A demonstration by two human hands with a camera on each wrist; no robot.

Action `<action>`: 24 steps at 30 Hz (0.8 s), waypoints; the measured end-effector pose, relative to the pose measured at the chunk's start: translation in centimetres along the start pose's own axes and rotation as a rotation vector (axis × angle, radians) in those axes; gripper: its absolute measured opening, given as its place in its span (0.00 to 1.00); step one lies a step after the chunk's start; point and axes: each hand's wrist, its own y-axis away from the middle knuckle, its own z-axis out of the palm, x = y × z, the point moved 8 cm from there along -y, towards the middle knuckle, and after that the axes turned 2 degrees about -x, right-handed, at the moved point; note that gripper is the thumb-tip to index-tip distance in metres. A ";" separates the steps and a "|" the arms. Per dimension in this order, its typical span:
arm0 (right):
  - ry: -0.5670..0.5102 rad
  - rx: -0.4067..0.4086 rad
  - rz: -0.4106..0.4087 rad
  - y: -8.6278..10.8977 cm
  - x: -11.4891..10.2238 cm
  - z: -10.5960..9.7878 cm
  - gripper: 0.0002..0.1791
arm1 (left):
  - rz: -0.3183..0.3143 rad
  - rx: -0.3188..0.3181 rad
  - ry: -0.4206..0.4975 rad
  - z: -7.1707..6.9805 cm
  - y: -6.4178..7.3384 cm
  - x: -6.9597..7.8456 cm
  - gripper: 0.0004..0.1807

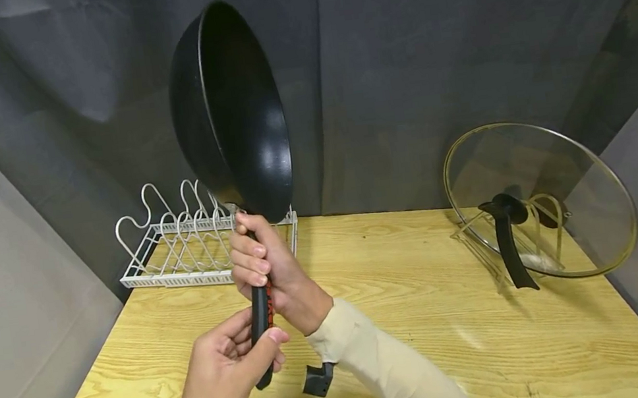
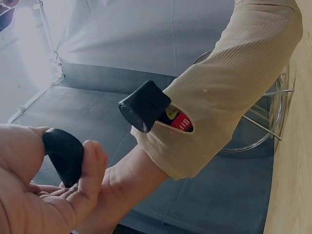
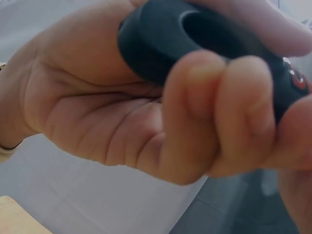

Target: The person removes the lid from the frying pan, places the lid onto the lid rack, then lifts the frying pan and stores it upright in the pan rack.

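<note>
A deep black wok (image 1: 229,124) is held up above the table in the head view, tilted onto its side with its handle pointing down. My right hand (image 1: 267,265) grips the upper part of the black handle (image 1: 260,316), close under the bowl. Lower down, my left hand (image 1: 225,363) holds the handle's end between thumb and fingers. In the left wrist view, the rounded handle end (image 2: 63,153) shows between the left thumb and fingers. The right wrist view has a close look at the handle (image 3: 151,44), its hanging hole and curled fingers (image 3: 195,107).
Behind the wok, a white wire rack (image 1: 185,278) stands at the table's back left. At the right, a glass lid (image 1: 583,206) with a black knob leans in a wire stand (image 1: 558,223). Dark cloth (image 1: 383,85) hangs behind the wooden table (image 1: 393,269).
</note>
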 end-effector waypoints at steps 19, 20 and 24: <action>-0.108 -0.054 0.030 -0.9 1.0 -0.2 0.21 | -0.025 0.062 -0.067 -1.3 0.3 -0.4 0.10; -0.113 -0.054 0.029 -0.9 1.1 -0.3 0.21 | -0.029 0.062 -0.068 -1.4 0.2 -0.4 0.11; -0.132 -0.048 0.022 -1.0 1.3 -0.8 0.21 | -0.049 0.061 -0.070 -1.5 0.2 -0.7 0.11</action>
